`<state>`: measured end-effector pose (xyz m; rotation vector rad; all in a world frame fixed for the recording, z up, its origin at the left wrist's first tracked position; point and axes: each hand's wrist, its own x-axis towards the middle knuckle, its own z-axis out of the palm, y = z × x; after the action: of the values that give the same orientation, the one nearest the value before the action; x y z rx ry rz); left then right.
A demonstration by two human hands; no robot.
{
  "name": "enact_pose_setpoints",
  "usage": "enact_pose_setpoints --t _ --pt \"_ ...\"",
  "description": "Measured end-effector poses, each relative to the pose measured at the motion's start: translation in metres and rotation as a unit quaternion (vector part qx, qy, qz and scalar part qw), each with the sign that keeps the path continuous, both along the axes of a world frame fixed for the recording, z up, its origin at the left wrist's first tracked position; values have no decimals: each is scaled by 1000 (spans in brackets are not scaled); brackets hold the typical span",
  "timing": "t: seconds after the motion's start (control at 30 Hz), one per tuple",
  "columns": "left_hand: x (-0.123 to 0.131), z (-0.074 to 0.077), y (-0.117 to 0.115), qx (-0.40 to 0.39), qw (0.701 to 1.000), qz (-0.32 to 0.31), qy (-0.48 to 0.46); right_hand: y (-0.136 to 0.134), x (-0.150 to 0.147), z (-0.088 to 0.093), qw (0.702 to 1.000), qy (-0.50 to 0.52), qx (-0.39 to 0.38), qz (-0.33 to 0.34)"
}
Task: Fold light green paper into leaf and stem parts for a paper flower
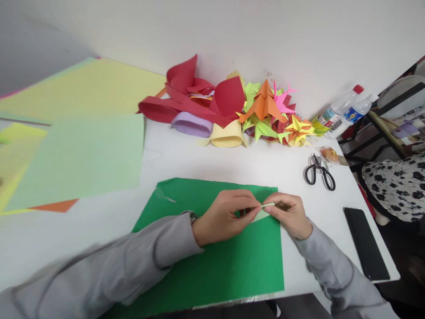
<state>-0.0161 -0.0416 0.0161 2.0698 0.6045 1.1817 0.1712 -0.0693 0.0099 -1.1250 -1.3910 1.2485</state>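
Both hands meet above the right part of a green sheet (pixel 232 266) lying on the white table. Between the fingertips is a small, pale green folded piece of paper (pixel 268 205). My left hand (pixel 227 216) pinches its left end, thumb and forefinger pressed together. At the other end, my right hand (pixel 289 212) grips the paper with closed fingers. A flat pale part of the paper shows just below the fingertips, partly covered by my left hand.
Large pale green sheets (pixel 89 155) lie at the left. Red curled paper (pixel 229 99) and folded stars (pixel 265 104) are piled by the wall. Black scissors (pixel 319 172), a black phone (pixel 366 243) and plastic bottles (pixel 340 106) are at the right. A person's patterned clothing (pixel 395 186) shows beyond the table.
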Motion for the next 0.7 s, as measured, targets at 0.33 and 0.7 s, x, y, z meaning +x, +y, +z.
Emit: enact_pose_setpoints --t 0.33,0.7 --pt "0 1 0 17 1000 4 -2 1 -2 -1 999 39 -32 -17" --pt "0 0 0 1 1000 8 6 1 -2 -2 998 43 -37 -9"
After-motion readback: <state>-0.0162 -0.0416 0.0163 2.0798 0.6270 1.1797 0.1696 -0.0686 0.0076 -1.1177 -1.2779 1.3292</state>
